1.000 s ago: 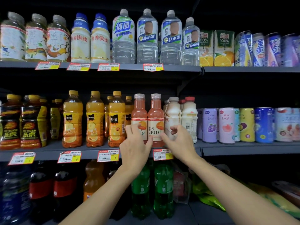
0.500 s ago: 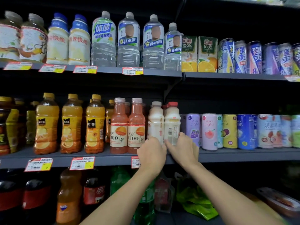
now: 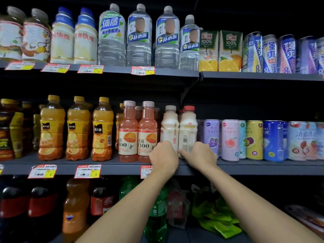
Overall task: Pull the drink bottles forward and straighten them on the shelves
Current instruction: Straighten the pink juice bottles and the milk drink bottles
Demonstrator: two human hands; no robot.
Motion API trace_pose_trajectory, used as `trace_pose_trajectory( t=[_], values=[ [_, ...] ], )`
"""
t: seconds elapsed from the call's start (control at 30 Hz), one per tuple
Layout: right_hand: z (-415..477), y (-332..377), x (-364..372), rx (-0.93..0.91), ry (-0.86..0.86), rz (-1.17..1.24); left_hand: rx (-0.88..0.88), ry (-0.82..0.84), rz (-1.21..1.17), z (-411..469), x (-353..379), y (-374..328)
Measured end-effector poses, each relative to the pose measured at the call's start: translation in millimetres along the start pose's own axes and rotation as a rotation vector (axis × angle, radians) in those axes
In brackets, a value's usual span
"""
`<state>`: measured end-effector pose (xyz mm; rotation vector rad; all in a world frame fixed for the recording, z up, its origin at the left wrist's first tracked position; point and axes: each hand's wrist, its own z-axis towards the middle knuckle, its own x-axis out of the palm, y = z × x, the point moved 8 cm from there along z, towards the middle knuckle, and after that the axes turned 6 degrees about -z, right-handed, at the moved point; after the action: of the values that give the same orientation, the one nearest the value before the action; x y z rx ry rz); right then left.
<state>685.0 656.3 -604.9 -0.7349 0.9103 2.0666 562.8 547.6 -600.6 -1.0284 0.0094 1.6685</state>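
Two milky white bottles stand side by side on the middle shelf (image 3: 245,168). My left hand (image 3: 164,156) grips the base of the white-capped bottle (image 3: 169,127). My right hand (image 3: 201,155) holds the base of the red-capped bottle (image 3: 188,128), thumb across its front. Left of them stand two pink C100 bottles (image 3: 137,134) and three orange juice bottles (image 3: 77,128), all upright at the shelf front.
Rio Light cans (image 3: 229,139) line the middle shelf to the right. The top shelf carries water bottles (image 3: 139,37), juice cartons (image 3: 220,50) and cans. Cola and green soda bottles (image 3: 156,213) and green packets (image 3: 215,218) fill the bottom shelf.
Both hands moved right from the pink C100 bottles to the two white bottles and took hold of their bases. The view shifted right and closer.
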Motion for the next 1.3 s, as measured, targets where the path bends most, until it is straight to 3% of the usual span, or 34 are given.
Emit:
trace_pose_trajectory(
  t=[0.37, 0.57, 0.73, 1.0, 1.2, 1.3],
  values=[
    [-5.5, -4.2, -3.8, -0.021, 0.048, 0.043, -0.050, -0.011, -0.160, -7.1, -0.5, 0.8],
    [-6.0, -14.6, -17.6, -0.067, 0.161, 0.065, -0.053, 0.064, -0.248, -10.2, -6.1, 5.8],
    [-5.5, -23.2, -16.0, -0.175, 0.281, 0.245, -0.058, 0.150, -0.311, -14.8, -9.1, 13.0],
    [-4.6, -25.7, -13.0, -0.117, 0.147, 0.241, 0.021, -0.022, -0.234, -30.4, -21.5, 10.5],
    [-4.4, -27.7, -12.8, -0.145, 0.130, 0.238, 0.004, 0.112, -0.357, -23.8, -8.6, 9.2],
    [-4.7, -27.8, -10.6, -0.155, 0.126, 0.242, -0.040, 0.084, -0.368, -22.3, -10.1, 10.0]
  ],
)
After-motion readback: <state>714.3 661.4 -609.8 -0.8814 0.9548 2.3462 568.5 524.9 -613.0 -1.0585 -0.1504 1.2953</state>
